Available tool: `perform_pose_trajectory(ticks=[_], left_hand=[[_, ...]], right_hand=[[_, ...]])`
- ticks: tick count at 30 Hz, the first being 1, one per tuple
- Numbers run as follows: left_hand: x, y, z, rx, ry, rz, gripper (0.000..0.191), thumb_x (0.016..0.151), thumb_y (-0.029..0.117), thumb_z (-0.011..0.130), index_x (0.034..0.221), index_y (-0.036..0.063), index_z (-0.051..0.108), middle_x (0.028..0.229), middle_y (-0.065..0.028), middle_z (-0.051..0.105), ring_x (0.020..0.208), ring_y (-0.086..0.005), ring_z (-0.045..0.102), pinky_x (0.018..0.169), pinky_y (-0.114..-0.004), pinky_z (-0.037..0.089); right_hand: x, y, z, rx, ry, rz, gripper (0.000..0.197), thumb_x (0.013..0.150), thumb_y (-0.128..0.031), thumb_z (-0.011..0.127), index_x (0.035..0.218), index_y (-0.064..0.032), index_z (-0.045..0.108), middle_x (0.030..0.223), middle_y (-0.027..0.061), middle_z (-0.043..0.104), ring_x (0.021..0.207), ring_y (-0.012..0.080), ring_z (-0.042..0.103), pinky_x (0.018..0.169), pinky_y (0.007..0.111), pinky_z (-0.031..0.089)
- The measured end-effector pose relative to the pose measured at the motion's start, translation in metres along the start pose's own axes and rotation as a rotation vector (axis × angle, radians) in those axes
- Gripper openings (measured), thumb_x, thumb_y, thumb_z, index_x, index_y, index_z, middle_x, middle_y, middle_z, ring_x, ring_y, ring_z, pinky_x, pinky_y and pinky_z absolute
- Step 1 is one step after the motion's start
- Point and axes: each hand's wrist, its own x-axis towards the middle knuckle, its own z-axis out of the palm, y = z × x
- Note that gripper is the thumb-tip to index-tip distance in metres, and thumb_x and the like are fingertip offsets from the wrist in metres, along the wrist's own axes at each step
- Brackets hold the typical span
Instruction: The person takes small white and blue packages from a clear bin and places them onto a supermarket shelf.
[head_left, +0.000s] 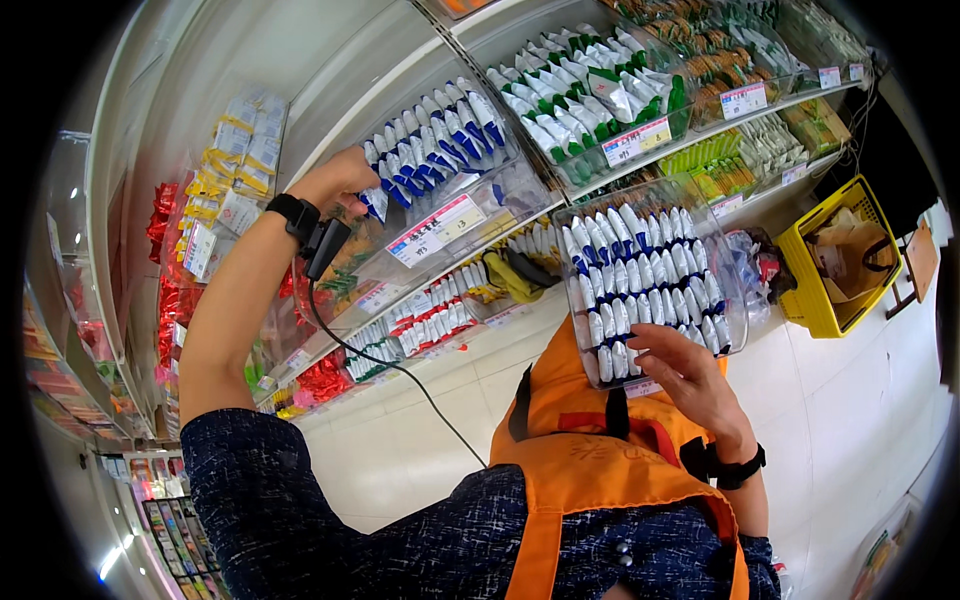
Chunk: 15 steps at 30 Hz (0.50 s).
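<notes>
My left hand (343, 182) reaches into a clear shelf bin, its fingers curled against the left end of the rows of white-and-blue packets (435, 146). One tilted packet (374, 204) lies right at the fingertips; whether they grip it is unclear. Before my body, a clear plastic tray (739, 315) holds several rows of similar white-and-blue packets (643, 274). It appears to rest against my orange apron (600, 465); its support underneath is hidden. Over the tray's near edge is my right hand (686, 375), with fingers apart and fingertips close to the nearest packets.
Right of the bin stands another with white-and-green packets (592, 94). Yellow-and-white packets (244, 142) hang over a bin at left. Price tags (433, 229) line the shelf fronts. A yellow basket (840, 259) stands at right. A black cable (405, 367) trails from my left wrist device.
</notes>
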Motion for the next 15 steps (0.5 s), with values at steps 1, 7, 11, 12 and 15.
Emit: perform_pose_trajectory(ticks=[1,7,11,12,15], left_hand=[[0.001,0.002,0.001,0.000,0.007,-0.008,0.035,0.082,0.007,0.063,0.107,-0.0158,0.052,0.081,-0.0177,0.062,0.052,-0.0240,0.066,0.042,-0.031,0.055],[0.018,-0.039,0.013,-0.399,0.106,0.066,0.048,0.079,0.005,0.069,0.115,-0.0105,0.042,0.076,-0.0141,0.061,0.052,-0.0225,0.064,0.043,-0.031,0.054],[-0.018,-0.009,-0.008,0.197,0.086,0.148,0.059,0.075,0.002,0.075,0.121,-0.0072,0.038,0.073,-0.0105,0.062,0.051,-0.0193,0.062,0.046,-0.031,0.056],[-0.018,-0.010,-0.008,0.228,0.016,0.078,0.050,0.078,0.005,0.073,0.118,-0.0068,0.046,0.076,-0.0080,0.063,0.048,-0.0174,0.060,0.044,-0.030,0.053],[-0.011,-0.016,-0.005,0.145,-0.381,-0.025,0.033,0.081,0.008,0.072,0.106,-0.0066,0.058,0.078,-0.0066,0.064,0.054,-0.0146,0.062,0.047,-0.027,0.050]], right_hand=[[-0.002,0.000,-0.001,0.019,0.010,0.030,0.035,0.095,-0.008,0.057,0.130,-0.0044,0.053,0.111,0.0096,0.066,0.090,0.0138,0.062,0.078,0.028,0.051],[-0.002,0.005,-0.001,0.023,0.000,0.014,0.034,0.095,-0.009,0.057,0.129,-0.0039,0.053,0.110,0.0092,0.066,0.091,0.0134,0.061,0.079,0.028,0.051],[0.003,0.006,-0.006,0.010,0.013,0.031,0.035,0.095,-0.009,0.057,0.129,-0.0040,0.053,0.111,0.0095,0.066,0.091,0.0140,0.062,0.080,0.029,0.051],[0.004,0.008,-0.006,0.006,0.014,0.018,0.035,0.095,-0.009,0.057,0.129,-0.0039,0.053,0.111,0.0098,0.066,0.091,0.0143,0.062,0.080,0.029,0.051],[0.008,0.005,-0.004,0.000,0.004,0.018,0.035,0.095,-0.009,0.057,0.129,-0.0037,0.053,0.112,0.0102,0.066,0.091,0.0147,0.062,0.081,0.029,0.051]])
